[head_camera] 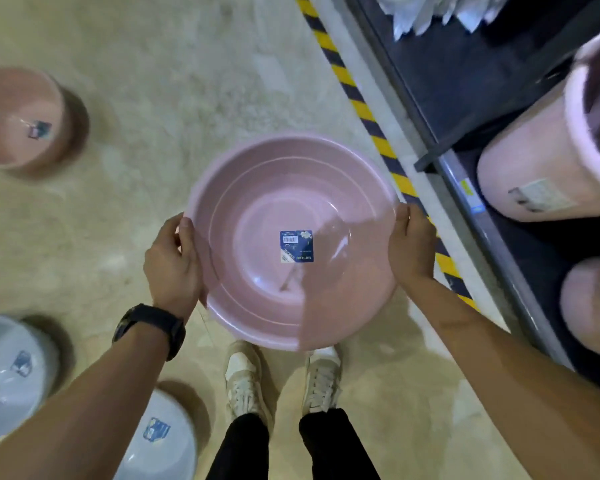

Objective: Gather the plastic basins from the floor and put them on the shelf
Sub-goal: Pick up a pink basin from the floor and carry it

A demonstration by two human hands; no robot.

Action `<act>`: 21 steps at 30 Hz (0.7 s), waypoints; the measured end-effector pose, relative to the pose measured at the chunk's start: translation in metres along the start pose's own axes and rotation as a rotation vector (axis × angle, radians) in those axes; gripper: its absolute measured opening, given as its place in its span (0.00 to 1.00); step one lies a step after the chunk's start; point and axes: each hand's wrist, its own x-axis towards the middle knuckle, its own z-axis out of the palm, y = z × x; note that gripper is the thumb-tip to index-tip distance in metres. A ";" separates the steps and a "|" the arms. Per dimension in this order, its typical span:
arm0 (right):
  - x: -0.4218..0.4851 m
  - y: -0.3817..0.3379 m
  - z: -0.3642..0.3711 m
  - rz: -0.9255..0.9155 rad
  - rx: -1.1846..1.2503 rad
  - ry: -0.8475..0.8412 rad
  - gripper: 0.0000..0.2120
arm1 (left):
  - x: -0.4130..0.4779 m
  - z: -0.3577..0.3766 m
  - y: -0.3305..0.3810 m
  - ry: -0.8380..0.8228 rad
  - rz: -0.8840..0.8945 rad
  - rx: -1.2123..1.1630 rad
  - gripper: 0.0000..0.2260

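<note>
Head view: you stand over the pink basin [291,242], mouth up.
Hands: your left hand [174,261] and right hand [411,247] clamp its opposite rims.
Shelf [465,188]: right of the basin, nearer your right hand.
Axis: round, so none.
Left of the basin: another pink basin [21,116], two white basins [11,375] on the floor.

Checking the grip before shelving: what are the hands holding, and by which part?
The pink basin, by its rim: left hand on one side, right hand on the opposite side.
</note>
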 end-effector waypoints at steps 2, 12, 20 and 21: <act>-0.002 -0.039 -0.049 -0.009 0.006 0.025 0.15 | -0.006 -0.033 0.049 -0.019 0.009 -0.014 0.15; -0.089 -0.188 -0.256 0.052 0.098 0.108 0.17 | -0.073 -0.218 0.231 -0.014 0.122 -0.081 0.18; -0.193 -0.287 -0.343 -0.008 0.156 0.331 0.18 | -0.106 -0.347 0.277 -0.056 0.294 -0.173 0.18; -0.209 -0.296 -0.350 -0.008 0.178 0.359 0.17 | -0.111 -0.362 0.279 -0.058 0.315 -0.187 0.18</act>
